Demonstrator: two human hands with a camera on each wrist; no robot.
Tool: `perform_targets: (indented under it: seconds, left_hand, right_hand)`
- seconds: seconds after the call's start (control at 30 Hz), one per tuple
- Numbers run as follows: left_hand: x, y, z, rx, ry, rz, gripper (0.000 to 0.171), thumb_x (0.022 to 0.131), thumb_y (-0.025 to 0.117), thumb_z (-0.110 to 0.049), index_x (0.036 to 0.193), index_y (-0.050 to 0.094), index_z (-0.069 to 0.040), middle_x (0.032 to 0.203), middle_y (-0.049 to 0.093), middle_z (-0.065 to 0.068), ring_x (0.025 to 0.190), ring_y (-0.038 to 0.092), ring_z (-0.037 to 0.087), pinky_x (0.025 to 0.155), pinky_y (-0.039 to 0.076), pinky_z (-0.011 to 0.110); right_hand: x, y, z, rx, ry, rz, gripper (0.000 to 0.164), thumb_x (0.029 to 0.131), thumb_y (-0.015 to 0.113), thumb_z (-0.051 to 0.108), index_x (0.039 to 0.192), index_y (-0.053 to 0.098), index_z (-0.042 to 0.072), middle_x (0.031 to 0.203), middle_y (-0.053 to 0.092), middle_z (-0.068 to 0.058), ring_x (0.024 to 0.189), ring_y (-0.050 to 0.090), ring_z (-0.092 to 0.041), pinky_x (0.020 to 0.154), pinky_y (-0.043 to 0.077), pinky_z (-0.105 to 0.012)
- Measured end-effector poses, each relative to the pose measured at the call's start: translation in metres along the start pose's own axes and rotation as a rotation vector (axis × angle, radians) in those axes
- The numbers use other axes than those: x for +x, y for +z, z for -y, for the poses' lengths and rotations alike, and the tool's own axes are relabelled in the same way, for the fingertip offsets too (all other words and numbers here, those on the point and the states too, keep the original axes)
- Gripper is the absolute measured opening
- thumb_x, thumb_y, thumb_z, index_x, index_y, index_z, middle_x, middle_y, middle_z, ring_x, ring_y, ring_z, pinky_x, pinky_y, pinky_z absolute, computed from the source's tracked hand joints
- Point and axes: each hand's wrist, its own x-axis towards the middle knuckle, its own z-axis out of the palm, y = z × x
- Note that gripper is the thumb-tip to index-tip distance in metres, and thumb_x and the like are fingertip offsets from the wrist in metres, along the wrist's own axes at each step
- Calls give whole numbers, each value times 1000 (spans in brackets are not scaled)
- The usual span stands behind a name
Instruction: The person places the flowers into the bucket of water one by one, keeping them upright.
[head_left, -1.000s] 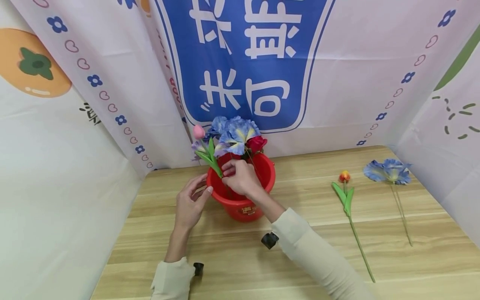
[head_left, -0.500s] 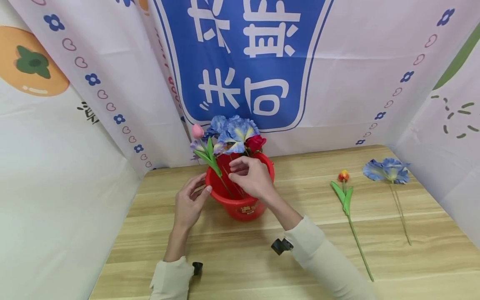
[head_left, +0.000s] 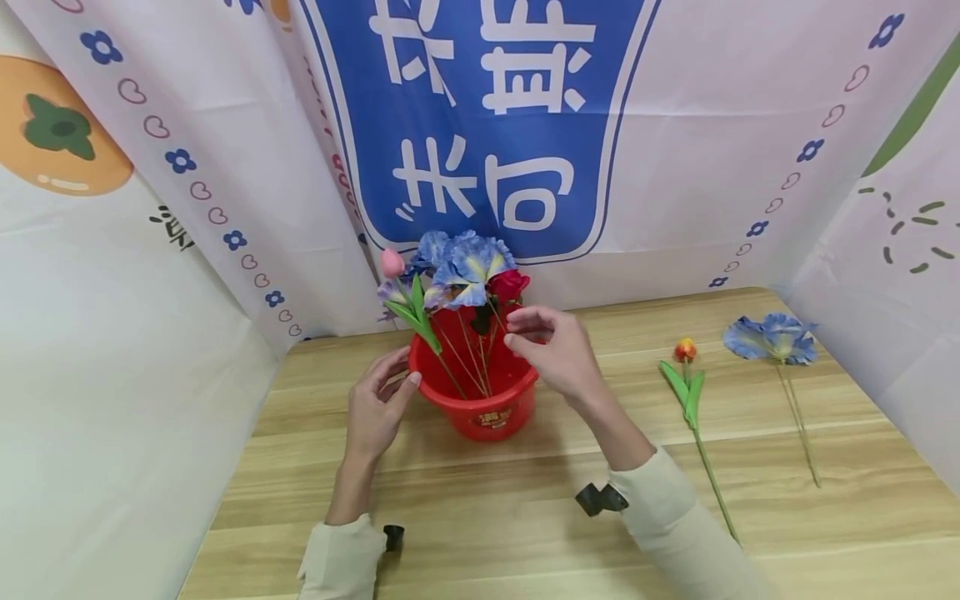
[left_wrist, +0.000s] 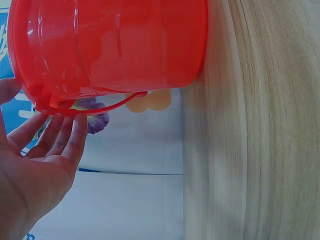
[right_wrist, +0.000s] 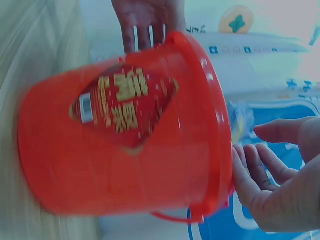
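A red plastic bucket (head_left: 517,419) stands upright on the table, holding artificial flowers. They include a pink tulip (head_left: 392,263) with green leaves, blue flowers (head_left: 472,265) and a red rose (head_left: 508,285); thin stems slant down inside. My left hand (head_left: 377,410) touches the bucket's left side, thumb at the rim. In the left wrist view its straight fingers rest against the bucket's handle (left_wrist: 112,107). At the right rim is my right hand (head_left: 561,357), fingers loosely bent with nothing between thumb and fingers. The right wrist view shows its fingertips (right_wrist: 239,152) right beside the rim.
On the wooden table (head_left: 300,450), to the right, lie an orange-red tulip (head_left: 686,350) with green leaves and a blue flower (head_left: 772,340) on a thin stem. A printed cloth (head_left: 675,192) hangs behind the bucket, with white cloth on both sides.
My right hand has come away from the stems inside the bucket and moved right to the rim, leaving the flowers standing there. My left hand stays at the bucket's left side.
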Motion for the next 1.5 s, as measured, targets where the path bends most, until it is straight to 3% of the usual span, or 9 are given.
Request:
perform_targets:
  seconds: [0.27,0.53,0.8,1.0,1.2,1.5]
  left_hand:
    - [-1,-2,1,8,-7,-3,44,97,76,-2,139,67,4,139,68,23,115,69,6,96,61,18]
    - [-2,-4,2,13,-7,-7,44,97,76,-2,140,67,4,138,68,23,115,69,6,97,62,19]
    - [-1,-3,2,-6,-6,-9,44,96,76,0,139,67,5,138,67,25,115,69,7,97,62,20]
    - [-1,-3,1,-12,-8,-7,44,96,76,1,139,67,5,137,68,24,115,69,7,97,62,20]
    - [-1,-2,0,-12,-10,-9,43,96,76,1,138,67,5,136,68,25,115,69,8,98,63,23]
    - [1,-2,1,-11,-1,1,44,96,76,0,139,67,5,135,68,24,116,69,8,98,62,22]
  right_hand:
    - [-5,-35,-14,45,64,-43,36,98,73,4,133,68,-3,127,71,-24,107,73,-26,88,68,-32]
    - [-12,-71,-32,44,105,-75,37,99,71,2,135,64,-7,127,67,-25,99,72,-9,87,65,-22]
    - [-21,-106,-49,-10,126,-104,41,103,70,7,139,60,-8,118,69,-9,96,71,0,87,65,-20]
    - [-28,-128,-61,-70,160,-94,48,105,69,14,146,56,-6,124,68,-11,101,71,0,89,64,-19]
    - [-38,-154,-77,-117,188,-74,52,106,68,17,149,51,-7,114,66,7,99,68,5,88,64,-19]
    - [-56,-190,-100,-232,259,-25,61,108,67,23,153,44,-9,129,65,-9,98,65,11,88,66,-23]
